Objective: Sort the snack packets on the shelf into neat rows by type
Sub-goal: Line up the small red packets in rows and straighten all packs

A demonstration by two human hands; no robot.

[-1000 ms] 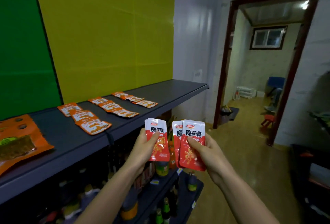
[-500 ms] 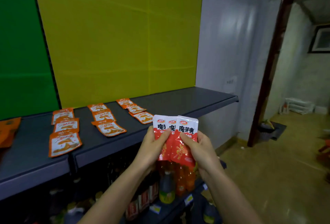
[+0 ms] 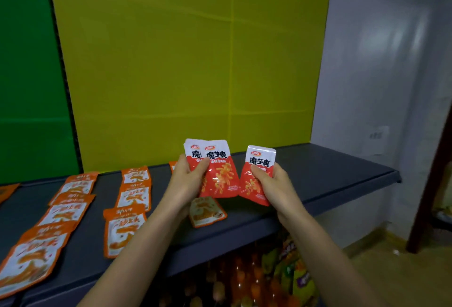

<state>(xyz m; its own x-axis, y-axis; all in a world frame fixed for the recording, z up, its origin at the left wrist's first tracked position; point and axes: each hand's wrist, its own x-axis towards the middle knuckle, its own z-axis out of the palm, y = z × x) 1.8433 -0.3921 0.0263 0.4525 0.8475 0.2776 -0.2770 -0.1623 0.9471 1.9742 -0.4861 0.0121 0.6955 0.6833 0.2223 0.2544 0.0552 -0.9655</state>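
- Left hand (image 3: 188, 179) pinches fanned red packets (image 3: 215, 172); right hand (image 3: 274, 184) clamps single red packet (image 3: 256, 174), both above shelf (image 3: 330, 174).
- Packets look light, floppy, glossy; likely slippery, so grip mid-body, thumb across front.
- Orange packets (image 3: 127, 208) lie in rows left of both grips.

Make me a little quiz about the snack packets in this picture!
1. True or false: the right hand holds one red packet.
2. Which hand holds more than one red packet? A left hand, B right hand.
3. Fill in: the packets lying on the shelf are ____ coloured.

Key: 1 true. 2 A. 3 orange; see the orange packets.
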